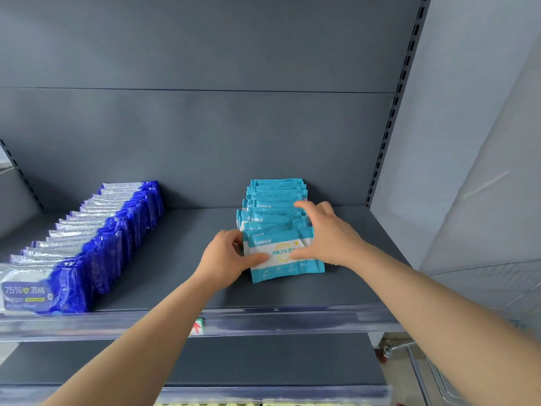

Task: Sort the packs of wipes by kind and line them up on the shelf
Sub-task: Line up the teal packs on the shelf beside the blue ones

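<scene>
Our left hand (227, 257) pinches the left edge of the front teal pack (281, 268), thumb on its printed face and fingers tucked behind. Our right hand (330, 235) grips it from the other side, thumb on the face and fingers arched over the tops of the packs just behind it. We judge this two-sided hold is there to square the pack and press it back against its neighbours, since thin soft pouches slump unless they lean on one another. The pack leans back, its lower edge on the shelf (181, 259). Behind it the teal row (276, 189) runs overlapped to the back panel (205, 142), a little ragged in the middle, which may be why the right fingers spread across it. Well to the left of the pack stands the blue row (117, 230), also leaning front to back, with bare shelf between so the two kinds stay apart. In front of the pack, some way off, runs the clear rail (292, 317) at the shelf's lip. Sorting looks nearly done; only straightening seems left.
</scene>
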{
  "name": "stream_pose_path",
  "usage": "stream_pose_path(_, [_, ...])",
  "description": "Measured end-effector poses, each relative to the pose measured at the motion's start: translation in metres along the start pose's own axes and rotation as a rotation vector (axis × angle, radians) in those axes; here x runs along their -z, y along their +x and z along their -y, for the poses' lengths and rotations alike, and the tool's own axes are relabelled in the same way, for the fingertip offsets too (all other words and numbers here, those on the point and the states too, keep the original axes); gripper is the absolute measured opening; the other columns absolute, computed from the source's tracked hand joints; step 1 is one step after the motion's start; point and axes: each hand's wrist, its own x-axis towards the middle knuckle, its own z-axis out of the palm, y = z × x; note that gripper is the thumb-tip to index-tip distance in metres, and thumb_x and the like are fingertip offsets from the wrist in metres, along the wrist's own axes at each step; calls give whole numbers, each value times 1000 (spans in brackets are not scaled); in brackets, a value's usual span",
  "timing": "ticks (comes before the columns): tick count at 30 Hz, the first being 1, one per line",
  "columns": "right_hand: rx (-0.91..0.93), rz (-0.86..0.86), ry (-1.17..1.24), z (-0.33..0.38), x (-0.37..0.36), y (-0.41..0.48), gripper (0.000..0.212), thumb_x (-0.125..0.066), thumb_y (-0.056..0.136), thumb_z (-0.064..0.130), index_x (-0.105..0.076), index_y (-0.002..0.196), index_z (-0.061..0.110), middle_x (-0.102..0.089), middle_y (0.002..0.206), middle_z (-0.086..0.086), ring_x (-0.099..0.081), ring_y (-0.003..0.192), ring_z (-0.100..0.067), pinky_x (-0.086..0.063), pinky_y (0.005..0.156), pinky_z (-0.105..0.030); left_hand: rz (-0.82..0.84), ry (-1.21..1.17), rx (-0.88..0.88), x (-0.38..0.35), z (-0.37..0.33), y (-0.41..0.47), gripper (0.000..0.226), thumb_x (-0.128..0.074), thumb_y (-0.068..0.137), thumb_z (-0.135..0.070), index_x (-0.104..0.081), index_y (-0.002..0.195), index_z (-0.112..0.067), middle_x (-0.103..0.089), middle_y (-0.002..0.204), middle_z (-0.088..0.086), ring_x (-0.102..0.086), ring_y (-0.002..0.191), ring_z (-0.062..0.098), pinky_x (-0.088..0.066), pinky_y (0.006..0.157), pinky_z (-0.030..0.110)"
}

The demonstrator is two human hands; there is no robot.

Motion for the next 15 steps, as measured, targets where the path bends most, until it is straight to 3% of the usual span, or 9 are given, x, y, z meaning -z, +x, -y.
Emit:
stream_pose_path(2, [-76, 63, 71, -6, -4, -6, 107, -80, 63, 53, -14, 145, 33, -37, 131, 1, -51, 110, -17, -48, 85, -33, -43, 28, 10, 4, 4, -2, 51, -81, 70, -43, -51, 108, -25, -44, 133, -8, -51, 110, 10, -53, 86, 28])
stream_pose_path(5, [-82, 196, 306, -10, -14, -12, 89, -78, 74, 39, -22, 143, 30, -48, 135, 10, -51, 111, -8, -47, 91, -28, 65, -143, 47, 7, -1, -4, 83, -78, 77, -33, -29, 143, -22, -41, 145, -10, -50, 126, 17, -53, 91, 36])
stream_pose_path(6, [-70, 192, 343, -9, -18, -10, 86, -76, 76, 38, -24, 143, 31, -49, 136, 12, -51, 115, -8, -47, 94, -30, 99, -140, 36, 6, -2, -4, 83, -74, 81, -32, -24, 146, -22, -42, 143, -14, -51, 127, 17, -53, 90, 38])
stream_pose_path(9, [-66, 132, 364, -3, -24, -4, 85, -76, 77, 39, -26, 144, 28, -50, 135, 12, -52, 119, -10, -46, 99, -34, 105, -3, -55, 6, -4, 0, 53, -64, 89, -37, -42, 135, -24, -54, 136, -12, -60, 111, 10, -57, 88, 37])
stream_pose_path(15, [-58, 105, 339, -2, -21, -10, 80, -76, 76, 41, -31, 141, 29, -48, 136, 15, -49, 118, -6, -43, 97, -26, 132, 64, -21, 6, -1, -11, 57, -57, 92, -39, -34, 142, -23, -51, 137, -8, -57, 118, 13, -56, 83, 32])
